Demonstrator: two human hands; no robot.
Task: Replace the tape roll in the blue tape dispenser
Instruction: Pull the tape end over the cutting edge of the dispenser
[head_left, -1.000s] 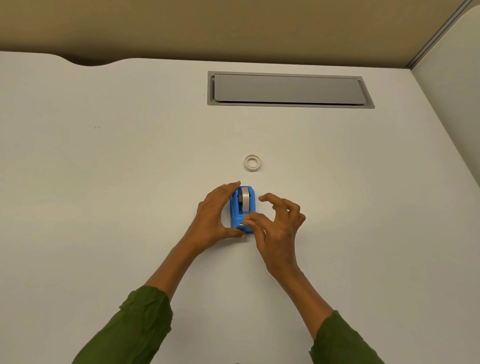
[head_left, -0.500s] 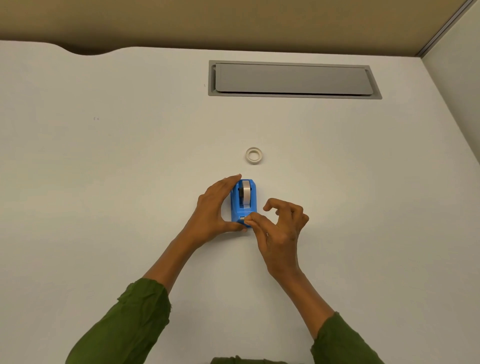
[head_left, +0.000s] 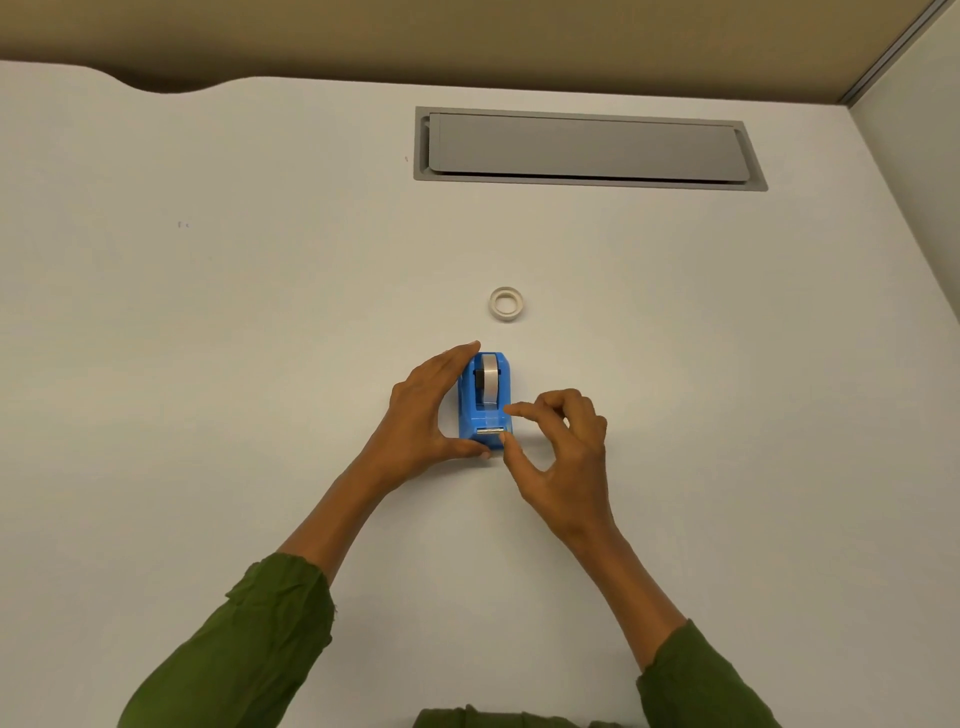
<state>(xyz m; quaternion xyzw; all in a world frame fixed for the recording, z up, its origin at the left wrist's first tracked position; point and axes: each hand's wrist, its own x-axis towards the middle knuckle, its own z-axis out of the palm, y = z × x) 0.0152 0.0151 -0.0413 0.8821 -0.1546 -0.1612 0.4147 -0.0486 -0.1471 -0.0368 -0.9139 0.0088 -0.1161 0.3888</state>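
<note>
left hand (head_left: 421, 415) gripping blue tape dispenser (head_left: 484, 402)

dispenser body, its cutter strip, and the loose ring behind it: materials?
Dispenser: likely moulded plastic, even blue with a slight sheen. Cutter strip: probably metal, a thin bright silver bar. Loose ring: whitish, matte; tape or a bare core, can't tell.

- blue tape dispenser (head_left: 483, 402): small, upright on the white desk, centre of scene, cutter end facing near, metal blade strip visible at near edge.
- tape roll in dispenser (head_left: 489, 383): greyish, seated on edge in the slot, strip running down toward the cutter.
- loose tape roll (head_left: 506, 304): small, whitish, lying flat just beyond the dispenser, slightly right, not touching it.
</note>
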